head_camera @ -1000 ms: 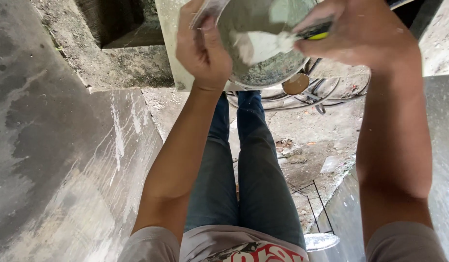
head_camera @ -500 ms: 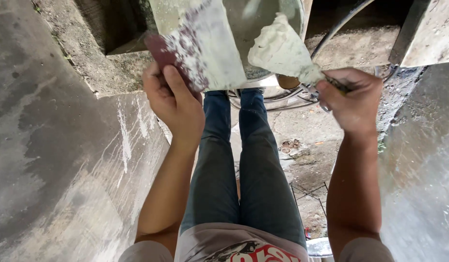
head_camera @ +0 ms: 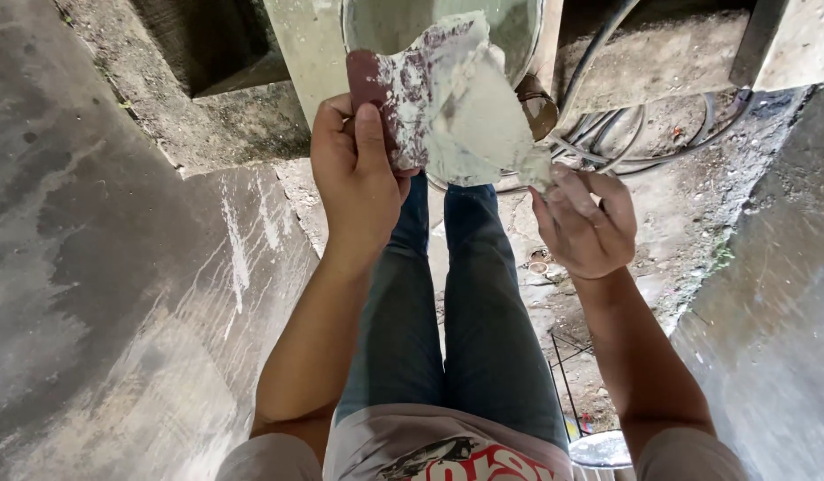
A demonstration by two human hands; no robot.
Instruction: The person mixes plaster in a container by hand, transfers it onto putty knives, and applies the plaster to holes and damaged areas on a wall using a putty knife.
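Observation:
My left hand (head_camera: 358, 183) grips a dark red hand board (head_camera: 403, 89) smeared with pale grey putty, holding it up in front of me. My right hand (head_camera: 583, 224) holds a putty scraper (head_camera: 487, 125) by its handle. Its wide blade is loaded with putty and lies against the board's right side. Just above both tools sits a round metal bucket (head_camera: 529, 40) with putty-coated walls. My legs in blue jeans (head_camera: 456, 330) stand below.
Grey concrete slabs (head_camera: 118, 294) rise on the left and right (head_camera: 768, 312). Black cables (head_camera: 625, 134) loop over the rubble-strewn ground behind the bucket. A dark recess (head_camera: 207, 44) opens at top left. A small round container (head_camera: 603, 450) sits near my right elbow.
One second ago the right hand's scraper was inside the bucket, which the left hand held by its rim. Both hands have since lowered; the left hand now holds the board and the loaded scraper rests against it.

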